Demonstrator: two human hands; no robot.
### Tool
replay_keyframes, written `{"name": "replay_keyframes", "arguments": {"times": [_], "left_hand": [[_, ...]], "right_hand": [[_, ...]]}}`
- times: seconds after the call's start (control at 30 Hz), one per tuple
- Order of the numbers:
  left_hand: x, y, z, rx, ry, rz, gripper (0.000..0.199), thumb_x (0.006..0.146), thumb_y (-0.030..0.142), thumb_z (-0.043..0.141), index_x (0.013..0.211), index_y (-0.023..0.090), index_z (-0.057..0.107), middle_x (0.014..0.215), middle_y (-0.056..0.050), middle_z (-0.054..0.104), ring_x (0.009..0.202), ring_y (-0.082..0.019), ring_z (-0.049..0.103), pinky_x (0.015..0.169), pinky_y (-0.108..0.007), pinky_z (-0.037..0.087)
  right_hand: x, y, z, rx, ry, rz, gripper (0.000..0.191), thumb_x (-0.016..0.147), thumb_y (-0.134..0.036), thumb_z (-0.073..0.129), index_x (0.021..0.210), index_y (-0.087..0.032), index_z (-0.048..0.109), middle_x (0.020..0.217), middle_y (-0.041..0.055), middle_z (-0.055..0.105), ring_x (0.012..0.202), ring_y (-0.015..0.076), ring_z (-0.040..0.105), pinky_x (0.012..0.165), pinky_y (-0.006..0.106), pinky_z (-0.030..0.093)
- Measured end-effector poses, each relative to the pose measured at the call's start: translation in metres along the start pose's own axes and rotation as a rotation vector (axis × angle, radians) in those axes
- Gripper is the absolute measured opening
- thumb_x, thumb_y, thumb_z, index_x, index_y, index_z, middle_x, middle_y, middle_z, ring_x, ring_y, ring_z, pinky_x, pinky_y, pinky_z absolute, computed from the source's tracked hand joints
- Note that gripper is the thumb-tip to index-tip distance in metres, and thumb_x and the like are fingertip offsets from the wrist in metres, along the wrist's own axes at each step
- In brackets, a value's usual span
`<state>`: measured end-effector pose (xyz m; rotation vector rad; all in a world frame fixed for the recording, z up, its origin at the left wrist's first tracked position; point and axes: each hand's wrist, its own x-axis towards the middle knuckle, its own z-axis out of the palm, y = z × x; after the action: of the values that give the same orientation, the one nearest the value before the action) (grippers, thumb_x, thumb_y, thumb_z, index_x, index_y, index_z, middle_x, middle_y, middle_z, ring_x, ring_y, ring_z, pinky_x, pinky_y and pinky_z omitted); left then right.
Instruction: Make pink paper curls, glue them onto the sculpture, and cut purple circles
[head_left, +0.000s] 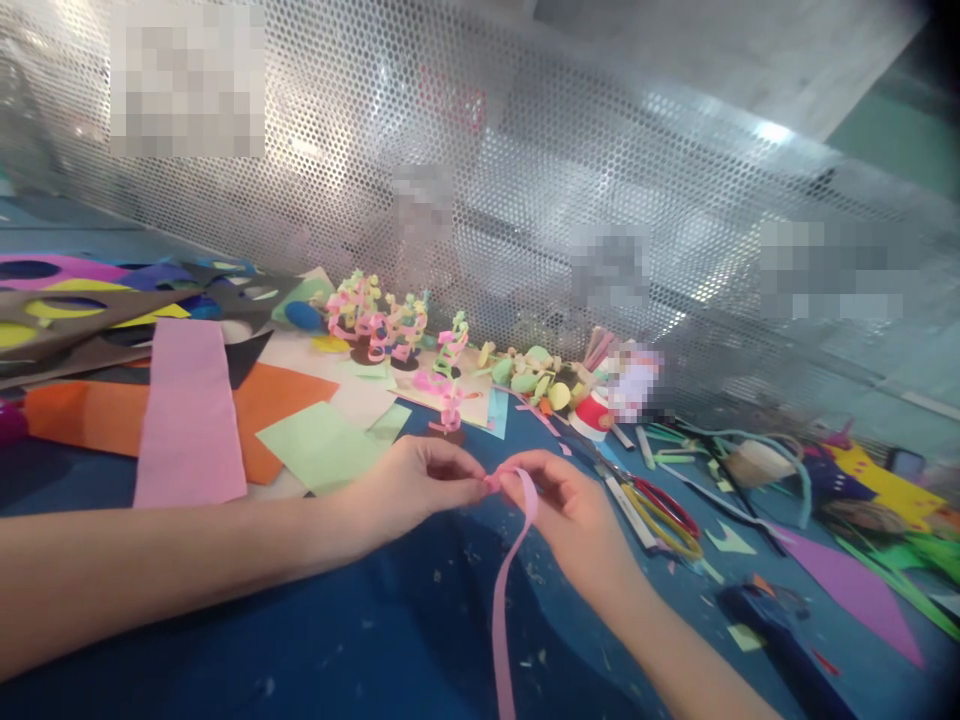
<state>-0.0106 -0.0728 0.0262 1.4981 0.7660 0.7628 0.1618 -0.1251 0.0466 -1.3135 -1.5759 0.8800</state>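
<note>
A long, narrow pink strip [504, 610], felt or paper, is pinched between my two hands above the blue tabletop. My left hand [416, 485] is closed with thumb and fingertips on the small bunched end of the strip. Right beside it, my right hand [566, 505] pinches the same strip, whose free length hangs down toward the front edge of the view. Just beyond the fingers stands a small pink curled figure [450, 410] on a brown base. Several similar pink and green curled pieces [360, 310] stand farther back.
At left lie a pink sheet [187, 410], orange sheets [277, 420], a pale green sheet [322, 440] and cut-out scraps. Scissors [664, 510] with red and yellow handles lie at right, near a red-and-white cup [591, 415] and a dark blue tool [780, 640]. A perforated metal screen [510, 200] rises behind.
</note>
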Motion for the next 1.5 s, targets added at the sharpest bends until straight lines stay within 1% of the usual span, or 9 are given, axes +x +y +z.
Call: {"name": "replay_keyframes", "arguments": {"times": [0.17, 0.33, 0.53, 0.6, 0.8, 0.9, 1.1, 1.3, 1.5], "left_hand": [[0.001, 0.001, -0.001, 0.071, -0.004, 0.048, 0.023, 0.071, 0.038, 0.065, 0.076, 0.016, 0.068, 0.071, -0.001, 0.065, 0.068, -0.013, 0.057, 0.062, -0.021, 0.042], [0.001, -0.003, -0.001, 0.111, -0.027, 0.06, 0.022, 0.073, 0.037, 0.062, 0.076, 0.017, 0.069, 0.074, -0.002, 0.067, 0.072, -0.015, 0.06, 0.066, -0.023, 0.044], [0.0, -0.006, -0.001, 0.125, -0.053, 0.051, 0.022, 0.073, 0.037, 0.061, 0.079, 0.018, 0.069, 0.081, -0.004, 0.07, 0.078, -0.018, 0.062, 0.07, -0.025, 0.046], [0.0, -0.006, -0.001, 0.127, -0.055, 0.043, 0.022, 0.073, 0.037, 0.061, 0.079, 0.018, 0.069, 0.082, -0.004, 0.07, 0.078, -0.018, 0.062, 0.07, -0.025, 0.046], [-0.002, -0.005, 0.0, 0.028, -0.059, 0.007, 0.022, 0.07, 0.038, 0.065, 0.074, 0.016, 0.068, 0.074, -0.002, 0.067, 0.073, -0.015, 0.06, 0.068, -0.023, 0.044], [-0.003, -0.007, 0.0, -0.022, -0.047, -0.029, 0.022, 0.07, 0.037, 0.066, 0.074, 0.015, 0.068, 0.07, -0.001, 0.065, 0.068, -0.013, 0.059, 0.066, -0.022, 0.043], [-0.001, -0.014, -0.001, -0.013, -0.009, -0.045, 0.021, 0.07, 0.036, 0.065, 0.076, 0.016, 0.068, 0.074, -0.001, 0.066, 0.071, -0.014, 0.059, 0.067, -0.022, 0.043], [-0.001, -0.011, 0.0, -0.046, -0.011, -0.05, 0.023, 0.068, 0.038, 0.066, 0.075, 0.015, 0.068, 0.072, -0.002, 0.066, 0.069, -0.014, 0.059, 0.069, -0.024, 0.045], [0.0, -0.016, 0.0, 0.023, -0.015, -0.026, 0.023, 0.07, 0.038, 0.065, 0.076, 0.016, 0.067, 0.072, -0.002, 0.066, 0.07, -0.014, 0.059, 0.067, -0.023, 0.044]], "right_hand": [[0.002, -0.001, -0.001, -0.003, -0.014, -0.014, 0.012, 0.079, -0.031, 0.061, 0.083, -0.02, 0.063, 0.08, 0.0008, 0.066, 0.075, 0.0135, 0.059, 0.068, 0.024, 0.048], [0.002, 0.002, 0.001, 0.054, -0.007, 0.055, 0.019, 0.076, -0.037, 0.063, 0.079, -0.019, 0.06, 0.077, 0.002, 0.066, 0.07, 0.0145, 0.06, 0.068, 0.027, 0.049], [0.003, 0.004, 0.005, 0.134, 0.043, 0.134, 0.03, 0.071, -0.041, 0.067, 0.073, -0.021, 0.045, 0.061, -0.0025, 0.06, 0.059, 0.014, 0.059, 0.059, 0.026, 0.047], [0.002, 0.005, 0.005, 0.124, 0.044, 0.144, 0.03, 0.071, -0.041, 0.067, 0.072, -0.021, 0.045, 0.06, -0.0028, 0.06, 0.059, 0.0139, 0.059, 0.057, 0.025, 0.046], [0.001, 0.006, 0.002, -0.018, 0.015, 0.035, 0.015, 0.076, -0.032, 0.063, 0.081, -0.019, 0.061, 0.075, 0.0019, 0.067, 0.071, 0.0155, 0.062, 0.066, 0.027, 0.049], [0.001, 0.006, 0.0, -0.084, 0.019, -0.012, 0.011, 0.077, -0.028, 0.061, 0.084, -0.02, 0.064, 0.079, 0.0017, 0.067, 0.073, 0.0155, 0.062, 0.066, 0.027, 0.05], [0.001, 0.006, -0.001, -0.229, 0.018, -0.121, 0.01, 0.077, -0.028, 0.061, 0.08, -0.022, 0.068, 0.086, 0.003, 0.062, 0.079, 0.0168, 0.06, 0.066, 0.028, 0.051], [0.003, 0.01, -0.002, -0.174, -0.021, -0.114, 0.009, 0.076, -0.025, 0.062, 0.083, -0.023, 0.068, 0.086, 0.0025, 0.063, 0.08, 0.0164, 0.062, 0.075, 0.031, 0.052], [0.002, 0.012, -0.001, -0.192, 0.0, -0.129, 0.01, 0.075, -0.024, 0.063, 0.084, -0.022, 0.068, 0.087, 0.0026, 0.065, 0.079, 0.0166, 0.063, 0.076, 0.033, 0.052]]}}
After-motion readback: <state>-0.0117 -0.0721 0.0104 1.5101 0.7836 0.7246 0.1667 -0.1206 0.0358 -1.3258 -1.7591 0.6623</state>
